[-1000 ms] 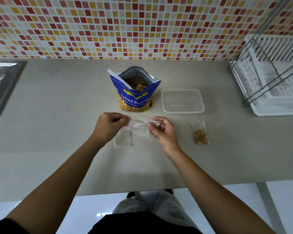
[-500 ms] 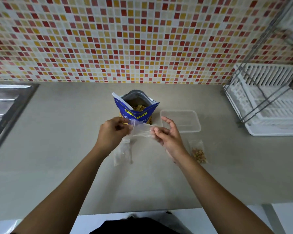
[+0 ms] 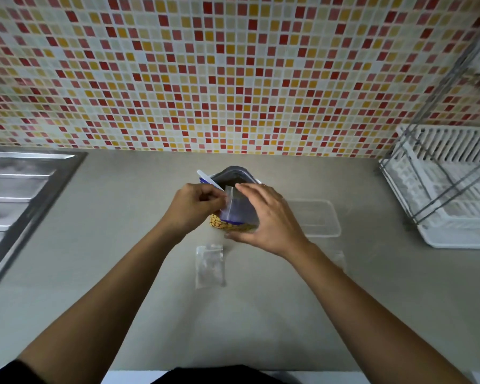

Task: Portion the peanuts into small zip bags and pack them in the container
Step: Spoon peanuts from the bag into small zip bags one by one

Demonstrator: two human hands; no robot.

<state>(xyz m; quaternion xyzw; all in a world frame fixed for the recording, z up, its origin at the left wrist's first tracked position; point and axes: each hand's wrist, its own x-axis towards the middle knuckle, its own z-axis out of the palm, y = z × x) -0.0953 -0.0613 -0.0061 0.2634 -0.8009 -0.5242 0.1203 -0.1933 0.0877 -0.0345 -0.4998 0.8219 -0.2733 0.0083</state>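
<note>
A small clear zip bag [image 3: 234,206] is held up in front of the open blue peanut bag [image 3: 234,173], which stands on the counter with a white scoop handle [image 3: 205,176] sticking out. My left hand [image 3: 197,206] pinches the zip bag's left top edge. My right hand [image 3: 269,217] holds its right side, index finger at the top and thumb below. The clear plastic container [image 3: 323,217] sits right of the peanut bag, partly behind my right hand. Spare empty zip bags [image 3: 209,266] lie flat on the counter below my hands.
A white dish rack with a metal frame [image 3: 452,187] fills the right end of the counter. A steel sink drainboard [image 3: 17,195] is at the left. The tiled wall [image 3: 233,79] rises behind the grey counter [image 3: 122,245].
Both hands lifted one small zip bag off the pile and raised it in front of the peanut bag's mouth. The view tilted upward, showing more wall.
</note>
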